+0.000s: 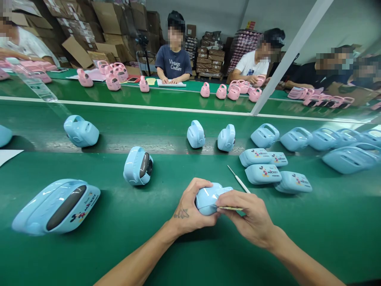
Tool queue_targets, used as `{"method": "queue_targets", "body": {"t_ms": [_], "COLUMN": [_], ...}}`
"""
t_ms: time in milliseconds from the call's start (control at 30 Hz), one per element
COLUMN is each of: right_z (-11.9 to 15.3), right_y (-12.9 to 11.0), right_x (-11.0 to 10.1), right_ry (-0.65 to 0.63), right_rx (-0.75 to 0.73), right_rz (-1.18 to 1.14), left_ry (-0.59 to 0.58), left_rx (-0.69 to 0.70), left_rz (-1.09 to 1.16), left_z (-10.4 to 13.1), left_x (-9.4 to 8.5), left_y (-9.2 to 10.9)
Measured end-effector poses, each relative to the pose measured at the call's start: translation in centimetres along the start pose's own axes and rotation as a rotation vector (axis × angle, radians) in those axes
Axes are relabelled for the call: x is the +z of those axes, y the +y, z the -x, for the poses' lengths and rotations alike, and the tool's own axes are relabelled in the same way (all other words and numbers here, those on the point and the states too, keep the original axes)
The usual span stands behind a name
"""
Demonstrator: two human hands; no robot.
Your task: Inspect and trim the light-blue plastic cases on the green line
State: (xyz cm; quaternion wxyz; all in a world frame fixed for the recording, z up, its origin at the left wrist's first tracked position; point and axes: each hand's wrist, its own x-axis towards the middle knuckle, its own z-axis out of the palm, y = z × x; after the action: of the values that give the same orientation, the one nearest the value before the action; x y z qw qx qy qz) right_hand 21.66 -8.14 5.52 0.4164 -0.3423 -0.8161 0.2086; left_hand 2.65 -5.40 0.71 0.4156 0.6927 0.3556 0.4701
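Observation:
My left hand (pixel 190 208) is wrapped around a glossy light blue plastic housing (pixel 206 200) in front of me, thumb at its near side. From the right, my right hand (pixel 253 216) pinches a thin yellowish flat strip (pixel 231 208) against the housing's side; its exact kind cannot be made out. Fingers hide part of the housing. Just beyond my right hand lies a slim white-handled tool (pixel 241 184) with a thin metal tip. Stacked light blue panels (pixel 263 174) with a cartoon mouse print rest to its right.
Blue handled housings (pixel 196 134) stand along the green belt (pixel 154 135), several clustered at right. A dark-windowed blue unit (pixel 138 166) and a large printed one (pixel 56 206) sit left. Across a white rail (pixel 133 104), co-workers sit by pink units (pixel 113 81). A slanted post (pixel 291 59) rises right.

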Motion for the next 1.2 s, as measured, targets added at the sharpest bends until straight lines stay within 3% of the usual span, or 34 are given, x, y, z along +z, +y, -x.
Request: {"method": "queue_targets", "body": {"t_ms": [233, 700, 1200], "right_z": [-0.9, -0.9, -1.8], "right_y": [-0.4, -0.1, -0.9], "right_x": [-0.5, -0.1, -0.1], "right_ry": [-0.062, -0.047, -0.158], "right_rx": [-0.059, -0.059, 0.008], "right_rz": [0.047, 0.012, 0.14], "left_ry": [-0.014, -0.016, -0.022], "left_rx": [0.009, 0.046, -0.04], "left_rz": [-0.006, -0.023, 0.038], "left_z": [0.1, 0.2, 0.4], "left_x": [-0.1, 0.0, -0.1], "left_y": [0.0, -0.2, -0.2]}}
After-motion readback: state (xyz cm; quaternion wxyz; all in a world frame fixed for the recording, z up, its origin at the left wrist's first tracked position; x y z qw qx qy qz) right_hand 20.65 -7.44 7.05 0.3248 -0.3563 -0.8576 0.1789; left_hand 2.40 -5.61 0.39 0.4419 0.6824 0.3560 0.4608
